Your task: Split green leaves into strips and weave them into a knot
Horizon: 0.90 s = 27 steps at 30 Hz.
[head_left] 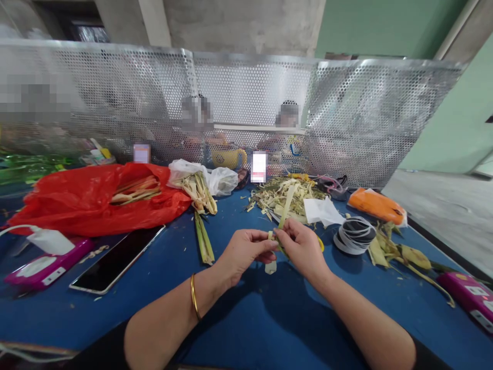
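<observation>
Both my hands meet over the middle of the blue table, fingers pinched on a pale green leaf strip (287, 207). One end of the strip stands up above my right hand (302, 246); a short pale end hangs below the fingers. My left hand (246, 253), with a gold bangle at the wrist, pinches a small folded part of the strip. Its exact form is partly hidden by the fingertips. Just beyond the hands lies a heap of shredded leaf scraps (265, 194). Left of my left hand are green stalks (203, 239) on the table.
On the left are a red plastic bag (88, 205), a black phone (119, 259) and a purple power strip (50, 270). To the right sit a coil of white cord (354, 236), an orange packet (377, 205) and dried husks (412, 255). A perforated metal screen (246, 92) stands behind, with people beyond.
</observation>
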{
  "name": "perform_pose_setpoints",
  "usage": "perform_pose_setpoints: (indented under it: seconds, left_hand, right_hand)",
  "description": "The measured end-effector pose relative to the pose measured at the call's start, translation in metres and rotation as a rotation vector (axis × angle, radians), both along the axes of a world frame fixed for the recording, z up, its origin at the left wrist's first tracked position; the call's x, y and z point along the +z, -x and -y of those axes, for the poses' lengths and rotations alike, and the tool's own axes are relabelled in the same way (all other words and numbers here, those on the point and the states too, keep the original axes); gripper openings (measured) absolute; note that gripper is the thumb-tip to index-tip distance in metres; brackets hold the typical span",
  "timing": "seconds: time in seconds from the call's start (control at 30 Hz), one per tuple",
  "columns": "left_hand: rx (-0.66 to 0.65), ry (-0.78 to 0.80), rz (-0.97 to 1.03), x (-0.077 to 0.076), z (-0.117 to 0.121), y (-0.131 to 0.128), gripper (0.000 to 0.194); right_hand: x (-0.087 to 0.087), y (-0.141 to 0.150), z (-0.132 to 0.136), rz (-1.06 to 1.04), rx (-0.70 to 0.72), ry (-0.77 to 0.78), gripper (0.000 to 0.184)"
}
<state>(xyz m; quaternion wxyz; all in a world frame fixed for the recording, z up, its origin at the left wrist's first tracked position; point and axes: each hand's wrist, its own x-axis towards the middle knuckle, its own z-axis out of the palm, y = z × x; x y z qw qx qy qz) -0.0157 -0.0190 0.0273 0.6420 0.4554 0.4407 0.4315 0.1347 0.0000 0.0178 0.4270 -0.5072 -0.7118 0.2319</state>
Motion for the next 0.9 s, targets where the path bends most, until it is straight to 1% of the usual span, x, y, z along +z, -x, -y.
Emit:
perform_pose_setpoints:
  seconds: [0.07, 0.17, 0.23, 0.33, 0.43, 0.5, 0.63, 0.7, 0.77, 0.83, 0.87, 0.9]
  left_hand:
    - [-0.012, -0.002, -0.009, 0.001, 0.001, 0.000, 0.029]
    - [0.023, 0.013, -0.007, 0.001, 0.001, 0.000, 0.028]
    - [0.061, 0.037, 0.007, 0.002, 0.000, 0.001, 0.027]
    - [0.096, 0.090, 0.051, 0.004, -0.003, 0.005, 0.027]
    - [0.087, 0.129, 0.102, 0.006, -0.006, 0.008, 0.026]
    - [0.074, 0.137, 0.120, 0.006, -0.007, 0.009, 0.025]
    - [0.093, 0.124, 0.100, 0.005, -0.008, 0.010, 0.023]
    - [0.108, 0.104, 0.071, 0.006, -0.008, 0.010, 0.023]
    - [0.114, 0.071, 0.031, 0.007, -0.008, 0.011, 0.023]
    - [0.123, 0.038, -0.018, 0.009, -0.007, 0.011, 0.021]
    - [0.130, 0.024, -0.044, 0.010, -0.006, 0.011, 0.020]
    - [0.142, 0.011, -0.068, 0.010, -0.006, 0.010, 0.018]
  right_hand:
    - [-0.002, 0.001, 0.000, 0.007, -0.002, 0.010, 0.029]
    - [0.000, 0.001, -0.002, -0.067, 0.036, 0.057, 0.028]
    - [0.007, -0.002, -0.005, -0.160, 0.094, 0.161, 0.027]
    - [0.024, -0.011, -0.007, -0.311, 0.201, 0.366, 0.024]
    - [0.037, -0.021, -0.009, -0.468, 0.307, 0.467, 0.025]
    - [0.041, -0.027, -0.008, -0.559, 0.373, 0.538, 0.022]
    - [0.041, -0.031, -0.007, -0.670, 0.461, 0.690, 0.020]
    - [0.041, -0.030, -0.006, -0.670, 0.484, 0.697, 0.023]
    - [0.040, -0.029, -0.006, -0.629, 0.485, 0.636, 0.023]
    - [0.038, -0.028, -0.007, -0.557, 0.444, 0.508, 0.016]
    - [0.036, -0.027, -0.008, -0.516, 0.400, 0.432, 0.014]
    - [0.035, -0.027, -0.008, -0.478, 0.345, 0.355, 0.016]
